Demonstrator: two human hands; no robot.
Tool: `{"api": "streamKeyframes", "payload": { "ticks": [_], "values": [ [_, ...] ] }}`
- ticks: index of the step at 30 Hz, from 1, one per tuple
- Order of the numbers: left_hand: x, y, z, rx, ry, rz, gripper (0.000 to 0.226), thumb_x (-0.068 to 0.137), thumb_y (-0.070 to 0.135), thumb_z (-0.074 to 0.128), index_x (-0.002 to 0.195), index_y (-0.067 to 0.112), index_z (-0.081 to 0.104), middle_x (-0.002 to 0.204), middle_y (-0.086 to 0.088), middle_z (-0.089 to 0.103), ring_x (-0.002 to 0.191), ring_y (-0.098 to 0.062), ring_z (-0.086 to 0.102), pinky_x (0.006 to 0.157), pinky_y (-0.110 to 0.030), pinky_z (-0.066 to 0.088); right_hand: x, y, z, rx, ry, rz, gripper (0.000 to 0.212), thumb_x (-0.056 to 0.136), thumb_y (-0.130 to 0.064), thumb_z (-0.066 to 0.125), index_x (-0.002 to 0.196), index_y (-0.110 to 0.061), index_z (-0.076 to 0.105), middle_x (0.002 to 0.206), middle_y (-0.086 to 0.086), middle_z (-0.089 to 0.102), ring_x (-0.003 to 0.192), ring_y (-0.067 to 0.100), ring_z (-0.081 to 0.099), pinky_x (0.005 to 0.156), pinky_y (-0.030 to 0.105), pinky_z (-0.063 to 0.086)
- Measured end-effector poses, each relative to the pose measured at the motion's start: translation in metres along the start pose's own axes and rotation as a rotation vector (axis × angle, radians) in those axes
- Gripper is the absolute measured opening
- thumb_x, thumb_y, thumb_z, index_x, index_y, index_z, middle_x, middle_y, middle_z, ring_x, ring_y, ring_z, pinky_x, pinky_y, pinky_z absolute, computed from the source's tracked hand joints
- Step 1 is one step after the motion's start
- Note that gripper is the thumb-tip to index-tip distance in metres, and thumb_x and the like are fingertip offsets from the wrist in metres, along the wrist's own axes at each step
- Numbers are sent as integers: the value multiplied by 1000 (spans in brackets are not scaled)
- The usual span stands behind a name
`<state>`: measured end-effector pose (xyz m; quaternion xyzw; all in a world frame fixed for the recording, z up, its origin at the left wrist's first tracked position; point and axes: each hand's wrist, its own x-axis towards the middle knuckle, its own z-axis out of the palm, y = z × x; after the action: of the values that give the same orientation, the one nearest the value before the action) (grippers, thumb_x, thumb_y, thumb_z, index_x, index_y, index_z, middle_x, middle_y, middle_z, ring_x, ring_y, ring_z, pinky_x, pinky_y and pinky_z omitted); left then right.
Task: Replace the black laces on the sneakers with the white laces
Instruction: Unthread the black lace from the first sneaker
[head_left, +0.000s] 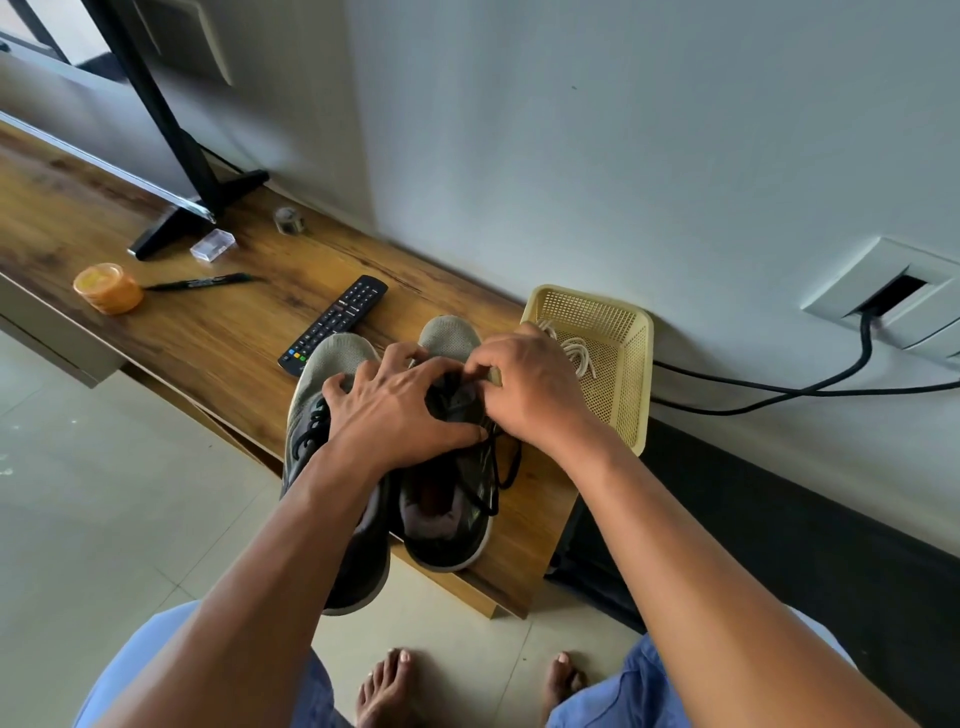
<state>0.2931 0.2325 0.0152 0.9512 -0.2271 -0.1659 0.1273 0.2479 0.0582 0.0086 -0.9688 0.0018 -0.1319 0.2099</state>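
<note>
Long wooden desk against a grey wall, and the grey knit sneakers sit at its near right corner. Left hand clamps the right shoe steady, I'd guess, while the right hand pinches its black lace loose. White laces wait in the yellow mesh basket beside them.

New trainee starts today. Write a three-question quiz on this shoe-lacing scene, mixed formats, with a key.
1. True or false: the white laces lie in the yellow basket.
2. Multiple choice: what lies just beyond the left sneaker's toe? A) remote control B) orange tub C) pen
3. Fill in: both hands, left hand and right hand, work at the black laces of the ____ sneaker.

Key: 1 true; 2 A; 3 right
</note>
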Motion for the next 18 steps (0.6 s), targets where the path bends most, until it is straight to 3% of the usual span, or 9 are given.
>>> {"api": "streamKeyframes", "payload": {
  "ticks": [3,6,10,14,18],
  "values": [
    [-1,2,1,23,39,-2,84,68,92,57,143,64,31,157,14,28,143,-26,35,114,-60,25,4,0,-14,155,-40,105,16,81,-11,78,80,-27,79,83,-10,73,90,16,57,76,37,47],
    [-2,2,1,19,36,-11,85,68,91,59,143,63,31,158,14,27,143,-25,35,116,-60,22,9,-7,-41,579,-153,179,7,78,-11,73,75,-16,75,76,3,73,78,20,64,75,44,53],
    [-2,3,1,16,29,-27,89,68,91,60,146,58,33,157,15,28,143,-25,36,115,-60,23,13,-11,-73,1028,-252,189,15,82,-13,59,77,-1,67,73,16,72,69,26,65,69,35,53],
    [0,2,1,2,32,-22,86,66,93,59,142,62,33,157,16,28,143,-24,35,115,-60,23,11,-11,-73,899,-378,199,25,85,-17,63,80,8,67,73,24,72,64,28,66,65,37,56],
    [0,1,0,4,9,-22,90,68,93,59,147,58,34,157,15,27,145,-25,33,115,-60,23,10,-2,-63,859,-433,197,20,91,-10,66,107,-3,75,98,15,78,92,20,72,84,32,55]
  ]
}}
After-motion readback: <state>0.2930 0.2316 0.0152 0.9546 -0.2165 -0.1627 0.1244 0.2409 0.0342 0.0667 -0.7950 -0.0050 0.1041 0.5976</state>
